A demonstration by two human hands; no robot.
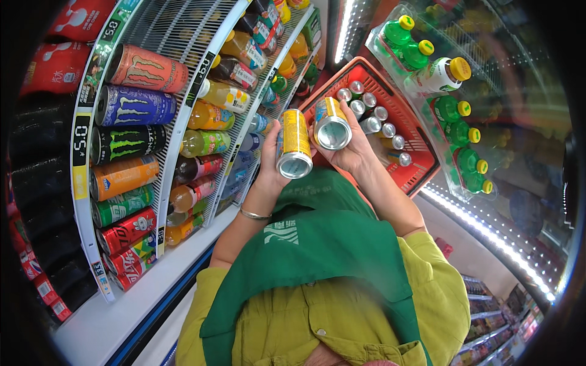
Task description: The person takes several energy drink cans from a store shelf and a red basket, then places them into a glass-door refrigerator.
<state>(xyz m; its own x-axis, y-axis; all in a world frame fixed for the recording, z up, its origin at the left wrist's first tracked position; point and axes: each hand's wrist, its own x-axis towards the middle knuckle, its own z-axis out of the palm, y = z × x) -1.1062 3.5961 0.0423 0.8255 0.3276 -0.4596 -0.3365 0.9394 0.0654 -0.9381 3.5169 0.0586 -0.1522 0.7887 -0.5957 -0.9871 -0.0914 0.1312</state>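
Observation:
My left hand grips a yellow drink can, tilted so that its silver bottom faces me. In my right hand is another yellow can with some blue, its bottom also turned towards me. The two cans are side by side, a small gap between their lower ends. Beyond my right hand stands a red plastic basket with several cans upright inside, silver ends up. A green apron covers my front.
To the left, wire cooler shelves carry energy drink cans and rows of bottles. On the right, a clear door rack holds green bottles with yellow caps. An LED strip runs along the cooler's edge.

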